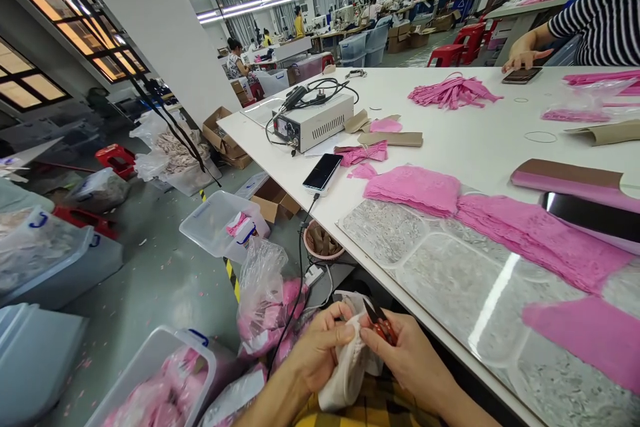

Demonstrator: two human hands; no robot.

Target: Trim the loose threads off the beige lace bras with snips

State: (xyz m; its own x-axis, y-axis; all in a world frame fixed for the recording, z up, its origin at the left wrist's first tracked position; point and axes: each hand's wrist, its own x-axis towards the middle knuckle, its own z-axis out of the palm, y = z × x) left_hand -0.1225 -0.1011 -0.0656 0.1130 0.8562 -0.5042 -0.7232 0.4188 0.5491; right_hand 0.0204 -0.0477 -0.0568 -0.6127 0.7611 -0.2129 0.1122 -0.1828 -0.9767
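Low in front of me, above my lap, my left hand (325, 340) pinches a piece of cream-white fabric (345, 377) between thumb and fingers. Close beside it, my right hand (400, 347) is closed around small thread snips (380, 321) with reddish-orange handles and dark blades that point up and left. The thumb and fingertips of that hand also touch the fabric's edge. Part of the cloth hangs down between my hands onto a yellow and black checked garment (370, 407). Its full shape is hidden by my fingers.
The white table (390, 140) runs along my right, its edge near my hands. On it lie pink fabric pieces (525, 230), a phone (323, 172) and a metal control box (320, 121). Bins (215, 360) of pink cloth stand left. A co-worker's hand (525, 55) touches another phone.
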